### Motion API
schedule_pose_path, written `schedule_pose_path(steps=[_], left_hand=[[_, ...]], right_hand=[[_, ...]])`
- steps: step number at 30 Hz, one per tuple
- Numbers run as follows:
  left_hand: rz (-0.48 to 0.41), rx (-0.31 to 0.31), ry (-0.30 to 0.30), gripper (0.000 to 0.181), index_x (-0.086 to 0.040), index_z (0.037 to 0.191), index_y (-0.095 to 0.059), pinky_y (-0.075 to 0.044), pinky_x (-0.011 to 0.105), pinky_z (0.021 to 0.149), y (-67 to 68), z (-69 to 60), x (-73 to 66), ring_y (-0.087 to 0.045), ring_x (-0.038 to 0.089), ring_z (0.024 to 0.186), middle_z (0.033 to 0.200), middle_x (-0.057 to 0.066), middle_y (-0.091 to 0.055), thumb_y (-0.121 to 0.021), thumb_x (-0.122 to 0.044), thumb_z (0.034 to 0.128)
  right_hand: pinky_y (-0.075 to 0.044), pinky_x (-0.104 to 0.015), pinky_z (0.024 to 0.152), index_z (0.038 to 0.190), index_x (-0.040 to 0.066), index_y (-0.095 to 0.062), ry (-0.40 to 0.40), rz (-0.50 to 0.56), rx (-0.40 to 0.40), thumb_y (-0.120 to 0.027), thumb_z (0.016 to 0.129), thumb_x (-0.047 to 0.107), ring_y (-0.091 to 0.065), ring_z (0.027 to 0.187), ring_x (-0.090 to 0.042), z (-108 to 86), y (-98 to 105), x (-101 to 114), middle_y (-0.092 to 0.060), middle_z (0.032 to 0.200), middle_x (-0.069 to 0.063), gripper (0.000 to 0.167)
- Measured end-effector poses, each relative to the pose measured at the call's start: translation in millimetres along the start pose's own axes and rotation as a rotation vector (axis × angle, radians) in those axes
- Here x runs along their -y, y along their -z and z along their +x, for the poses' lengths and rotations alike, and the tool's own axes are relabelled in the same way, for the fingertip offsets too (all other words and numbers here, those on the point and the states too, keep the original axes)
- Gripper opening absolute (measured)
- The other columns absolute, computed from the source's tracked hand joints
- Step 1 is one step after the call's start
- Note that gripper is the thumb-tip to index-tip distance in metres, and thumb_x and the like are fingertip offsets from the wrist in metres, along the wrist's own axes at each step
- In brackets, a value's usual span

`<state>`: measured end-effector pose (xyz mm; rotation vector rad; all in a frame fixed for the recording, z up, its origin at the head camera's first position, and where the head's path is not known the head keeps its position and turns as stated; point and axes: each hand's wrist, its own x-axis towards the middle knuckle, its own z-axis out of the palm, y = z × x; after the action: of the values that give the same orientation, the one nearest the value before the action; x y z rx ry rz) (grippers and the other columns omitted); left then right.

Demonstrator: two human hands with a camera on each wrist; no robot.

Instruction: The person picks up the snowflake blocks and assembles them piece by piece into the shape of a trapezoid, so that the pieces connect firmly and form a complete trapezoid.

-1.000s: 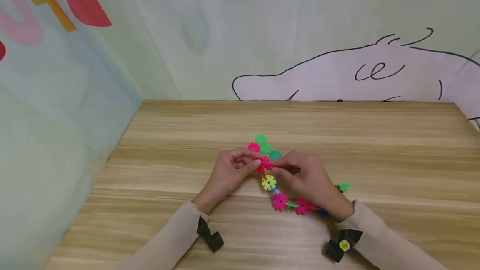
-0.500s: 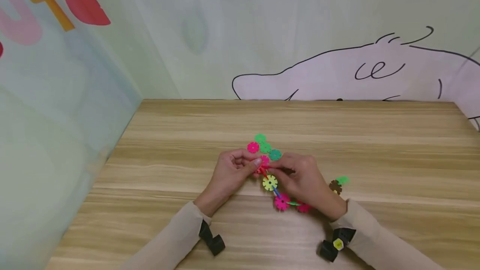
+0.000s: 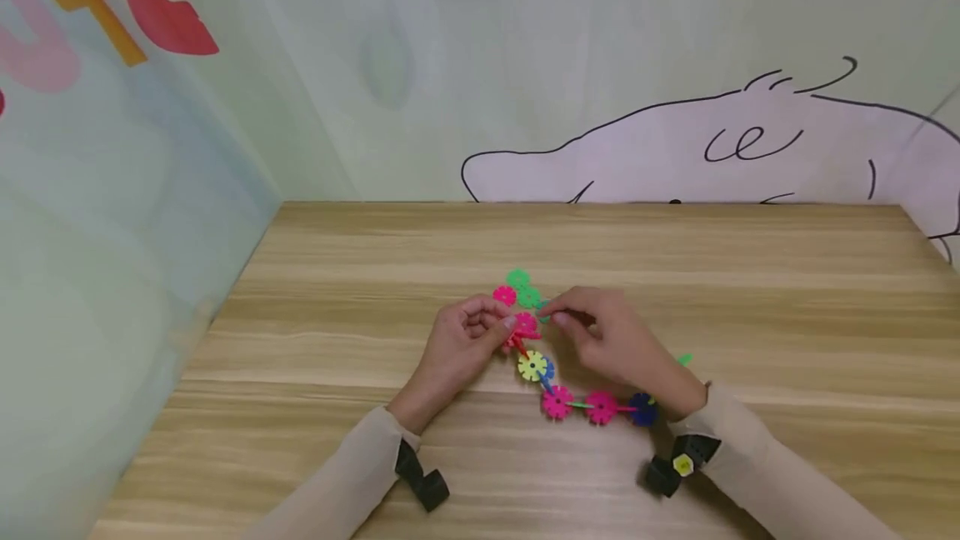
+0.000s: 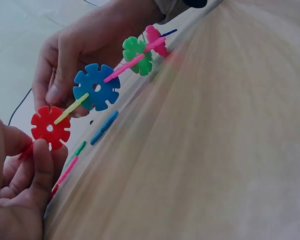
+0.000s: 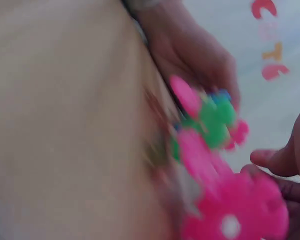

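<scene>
In the head view my left hand [image 3: 461, 348] pinches the near end of a chain of notched plastic discs, at a red disc [image 4: 50, 128] in the left wrist view. From there run a yellow disc [image 3: 532, 366], blue ones, pink discs [image 3: 601, 407] and a dark blue disc [image 3: 642, 409]. My right hand [image 3: 618, 348] is just right of the pink disc [image 3: 526, 324], its fingertips over the teal disc, thumb and index slightly apart. Nothing shows between its fingers [image 5: 262, 159] in the right wrist view, where the pink and green discs are blurred.
Loose discs lie on the wooden table [image 3: 360, 273] beyond my hands: a pink one [image 3: 504, 296] and green ones [image 3: 517, 278]. A green piece [image 3: 685, 359] shows past my right wrist. Printed cloth walls [image 3: 375, 123] stand behind and left of the table.
My right hand has let go of the pink disc and moved slightly up and away from it. More of the chain shows below that hand. My left hand has stayed in place.
</scene>
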<state>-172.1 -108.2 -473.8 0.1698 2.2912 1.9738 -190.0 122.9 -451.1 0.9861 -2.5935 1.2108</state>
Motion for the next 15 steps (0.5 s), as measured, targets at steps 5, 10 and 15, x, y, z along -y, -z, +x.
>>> schedule_pose_path(steps=[5, 10, 15], left_hand=[[0.031, 0.018, 0.017, 0.015, -0.003, 0.115, -0.078, -0.059, 0.021, 0.067, 2.5, -0.5, 1.0, -0.071, 0.011, 0.071, 0.09, 0.01, -0.077, -0.071, -0.004, 0.1017], [0.019, 0.067, -0.005, 0.018, -0.002, 0.118, -0.079, -0.063, 0.023, 0.073, 2.7, -1.3, 0.9, -0.073, 0.01, 0.076, 0.103, 0.018, -0.082, -0.068, -0.005, 0.104], [0.007, 0.08, -0.017, 0.017, 0.001, 0.114, -0.08, -0.063, 0.024, 0.075, 3.0, -1.6, 0.5, -0.073, 0.01, 0.077, 0.104, 0.021, -0.082, -0.068, -0.005, 0.1039]], right_hand=[[-0.051, -0.027, 0.068, 0.114, 0.004, -0.079, -0.169, -0.157, 0.052, -0.072, 0.101, 0.009, -0.06, 0.076, -0.012, 13.8, 2.5, -11.1, -0.078, 0.097, -0.008, 0.016], [-0.051, -0.033, 0.073, 0.109, 0.007, -0.077, -0.21, -0.28, 0.133, -0.083, 0.095, 0.023, -0.06, 0.084, -0.018, 18.7, -3.0, -11.6, -0.07, 0.098, -0.007, 0.022], [-0.05, -0.031, 0.074, 0.102, 0.009, -0.07, -0.248, -0.173, 0.111, -0.083, 0.094, 0.013, -0.06, 0.08, -0.015, 14.5, 0.7, -13.3, -0.072, 0.092, -0.003, 0.015]])
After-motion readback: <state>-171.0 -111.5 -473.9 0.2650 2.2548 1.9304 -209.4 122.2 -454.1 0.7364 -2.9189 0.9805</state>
